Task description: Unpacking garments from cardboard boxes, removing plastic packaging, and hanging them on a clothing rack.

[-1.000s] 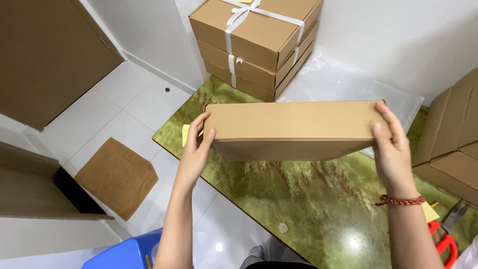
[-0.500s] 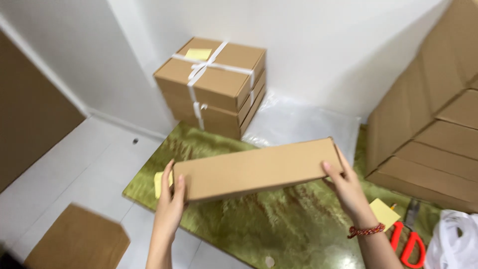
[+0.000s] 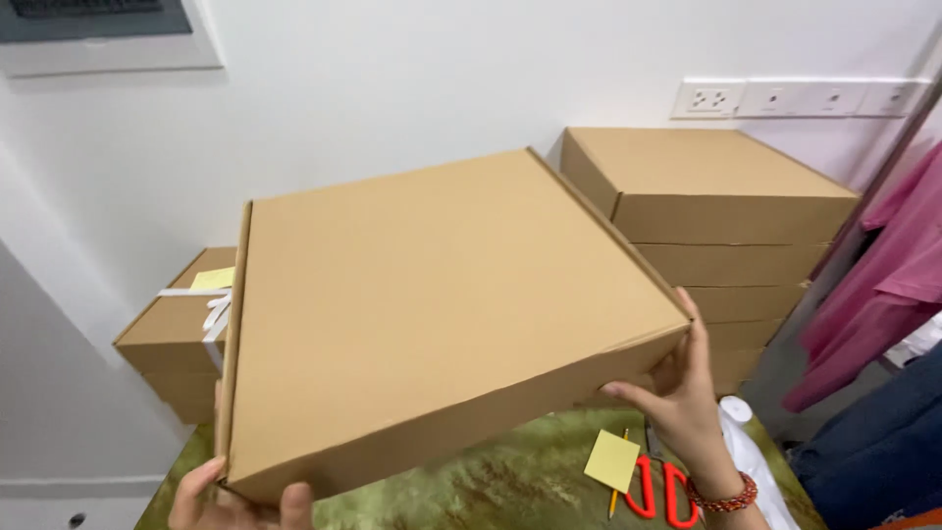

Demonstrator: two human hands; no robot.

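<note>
Head view: hands (image 3: 687,393) grip flat box (image 3: 432,314) edges, lifted.

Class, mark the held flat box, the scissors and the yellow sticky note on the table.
flat box (image 3: 432,314), head view, top face.
scissors (image 3: 659,488), head view, red handles.
yellow sticky note (image 3: 612,460), head view, its middle.

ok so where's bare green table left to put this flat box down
The only bare green table showing is the strip under the flat box, between the left hand and the yellow note. Right of that, pencil, red scissors and right hand crowd it; box stacks fill the back.
</note>
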